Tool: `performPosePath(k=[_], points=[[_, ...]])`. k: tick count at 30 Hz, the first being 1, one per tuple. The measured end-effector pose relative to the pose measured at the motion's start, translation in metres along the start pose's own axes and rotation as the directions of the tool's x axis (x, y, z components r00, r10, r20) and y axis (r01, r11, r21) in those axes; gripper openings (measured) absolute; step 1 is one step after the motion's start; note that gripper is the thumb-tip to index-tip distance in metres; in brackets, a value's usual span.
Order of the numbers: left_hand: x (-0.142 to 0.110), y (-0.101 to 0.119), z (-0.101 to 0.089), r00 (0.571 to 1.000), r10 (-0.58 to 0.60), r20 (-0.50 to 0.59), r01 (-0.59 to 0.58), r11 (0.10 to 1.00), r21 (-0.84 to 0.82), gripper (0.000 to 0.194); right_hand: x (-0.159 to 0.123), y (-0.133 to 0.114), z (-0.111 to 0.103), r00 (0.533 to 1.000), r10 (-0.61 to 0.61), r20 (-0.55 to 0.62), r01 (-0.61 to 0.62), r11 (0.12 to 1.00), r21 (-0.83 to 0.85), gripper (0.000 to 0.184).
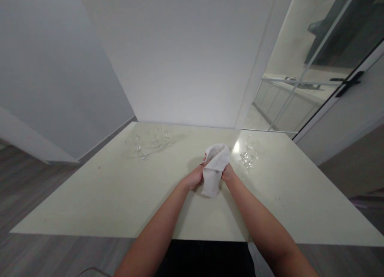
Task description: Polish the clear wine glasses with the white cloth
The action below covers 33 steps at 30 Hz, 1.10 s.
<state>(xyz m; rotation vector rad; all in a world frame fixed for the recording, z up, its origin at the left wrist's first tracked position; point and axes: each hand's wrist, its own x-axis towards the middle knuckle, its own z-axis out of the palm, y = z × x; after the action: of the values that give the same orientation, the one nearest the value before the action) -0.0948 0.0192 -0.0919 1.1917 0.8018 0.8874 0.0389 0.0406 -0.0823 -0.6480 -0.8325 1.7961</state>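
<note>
A white cloth [213,169] is bunched and draped between my two hands, above the middle of the table. My left hand [196,176] is closed at the cloth's left side, with fingertips showing near its upper fold. A faint clear edge below that hand looks like the foot of a stemmed glass [192,187]; the cloth and fingers hide the rest. On the cloth's right side, my right hand [227,173] is closed on the fabric, its fingers mostly covered.
Several clear stemmed glasses [138,145] are at the back left of the pale table [90,205]. More clear glassware [248,156] stands at the back right, beside a bright reflection. A white panel [192,69] rises behind the table, with a glazed partition on the right.
</note>
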Motion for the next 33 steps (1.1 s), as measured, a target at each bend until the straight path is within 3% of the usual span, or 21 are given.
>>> performPosePath(k=[3,5,7,9,12,15,20,25,33], points=[[0.001,0.003,-0.003,0.968,0.238,-0.078,-0.190,0.901,0.391,0.036,0.005,0.003,0.002,0.960,-0.244,-0.138,0.234,0.969,-0.079,0.036],[-0.002,0.004,-0.007,0.948,0.300,-0.106,-0.163,0.745,0.647,0.036,0.008,0.006,0.003,0.912,-0.365,-0.185,0.344,0.929,-0.138,0.032],[-0.005,0.005,-0.009,0.934,0.331,-0.137,-0.083,0.573,0.816,0.042,0.011,0.010,0.003,0.926,-0.335,-0.174,0.319,0.941,-0.115,0.030],[-0.009,0.005,-0.010,0.914,0.374,-0.158,-0.021,0.432,0.902,0.048,0.013,0.011,0.001,0.956,-0.229,-0.182,0.220,0.973,-0.070,0.028],[-0.010,0.004,-0.011,0.896,0.427,-0.121,-0.033,0.336,0.941,0.057,0.012,0.009,-0.005,0.969,-0.110,-0.222,0.092,0.992,-0.087,0.027],[-0.009,0.004,-0.016,0.872,0.489,-0.013,-0.131,0.259,0.957,0.067,0.008,0.004,-0.011,0.978,-0.089,-0.189,0.058,0.985,-0.164,0.031],[-0.008,0.009,-0.021,0.814,0.565,0.133,-0.228,0.099,0.969,0.065,0.007,0.005,-0.012,0.979,-0.198,-0.053,0.165,0.914,-0.371,0.030],[-0.010,0.010,-0.019,0.825,0.537,0.178,-0.247,0.059,0.967,0.063,0.010,0.011,-0.014,0.955,-0.288,0.077,0.279,0.774,-0.568,0.024],[-0.013,0.014,-0.014,0.807,0.549,0.217,-0.260,0.001,0.965,0.070,0.007,0.015,-0.026,0.924,-0.377,-0.068,0.231,0.689,-0.687,0.022]])
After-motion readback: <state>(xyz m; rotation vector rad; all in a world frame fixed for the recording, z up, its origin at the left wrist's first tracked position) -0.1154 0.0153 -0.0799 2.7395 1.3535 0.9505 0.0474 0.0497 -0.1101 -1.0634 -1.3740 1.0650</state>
